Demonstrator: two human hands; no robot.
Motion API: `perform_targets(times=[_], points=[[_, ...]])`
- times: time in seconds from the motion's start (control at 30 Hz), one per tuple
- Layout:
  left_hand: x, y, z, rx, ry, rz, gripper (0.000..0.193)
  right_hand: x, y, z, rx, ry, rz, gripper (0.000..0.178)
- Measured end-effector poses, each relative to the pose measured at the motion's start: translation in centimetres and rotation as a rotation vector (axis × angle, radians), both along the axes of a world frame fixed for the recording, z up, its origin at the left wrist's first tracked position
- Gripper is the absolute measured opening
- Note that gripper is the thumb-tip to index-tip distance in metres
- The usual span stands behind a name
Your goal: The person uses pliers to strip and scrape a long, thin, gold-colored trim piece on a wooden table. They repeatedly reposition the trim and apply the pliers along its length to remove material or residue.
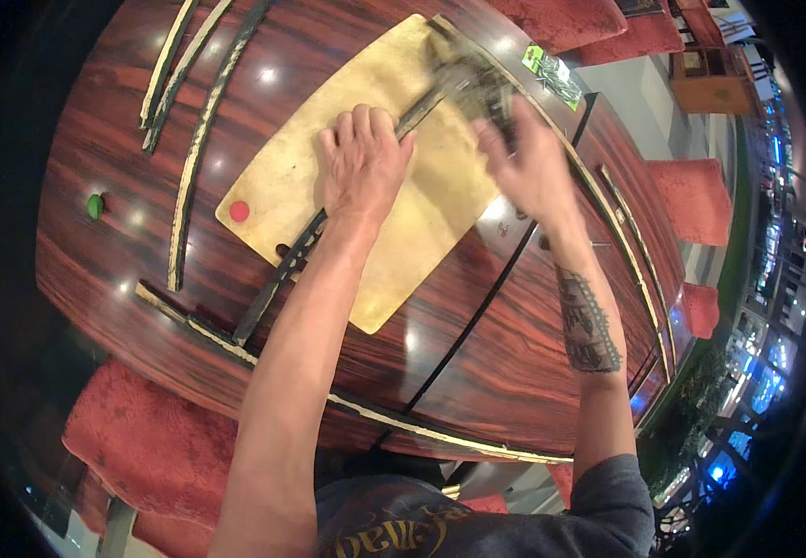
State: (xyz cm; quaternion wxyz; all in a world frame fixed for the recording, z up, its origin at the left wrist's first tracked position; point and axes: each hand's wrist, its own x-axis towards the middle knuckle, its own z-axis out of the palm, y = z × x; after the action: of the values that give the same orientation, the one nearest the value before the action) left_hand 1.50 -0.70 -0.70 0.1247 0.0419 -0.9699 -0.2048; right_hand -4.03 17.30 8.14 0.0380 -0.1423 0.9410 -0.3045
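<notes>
My left hand [363, 163] presses down on a long dark strip [277, 288], fingers curled over it. The strip crosses a pale yellowish board [403, 251] at a slant. Its near end lies past the board, and my forearm covers part of it. Over the board's far right edge, my right hand [533, 163] is closed round a dark tool [473, 84] at the strip's far end. Motion smears the tool, so its kind does not show. A red round spot [239, 211] marks the board's left corner.
On the dark red-brown table [124, 242] lie several dark strips with pale edges, like one at left [194, 177]. A small green object [95, 205] sits at far left, a green packet [552, 76] at far right. Red chairs [691, 200] surround the table.
</notes>
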Motion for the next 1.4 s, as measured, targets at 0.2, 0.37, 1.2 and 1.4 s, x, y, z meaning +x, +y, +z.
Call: perform_targets(times=[0.2,0.37,1.2,1.4], points=[[-0.3,-0.2,-0.1,0.025,0.017,-0.001,0.032,0.2,-0.5,-0.3,-0.086,0.09,-0.034,0.033],[-0.7,-0.1,0.0,0.009,0.02,0.008,0.031,0.6,0.0,-1.0,0.009,0.002,-0.01,0.033],[-2.1,-16.1,5.5,-0.131,-0.098,-0.436,0.035,6.5,-2.1,-6.3,-0.864,-0.487,-0.445,0.025],[-2.1,-21.6,5.5,-0.479,-0.223,-0.625,0.017,6.7,-2.1,-6.1,-0.872,-0.465,-0.449,0.024]])
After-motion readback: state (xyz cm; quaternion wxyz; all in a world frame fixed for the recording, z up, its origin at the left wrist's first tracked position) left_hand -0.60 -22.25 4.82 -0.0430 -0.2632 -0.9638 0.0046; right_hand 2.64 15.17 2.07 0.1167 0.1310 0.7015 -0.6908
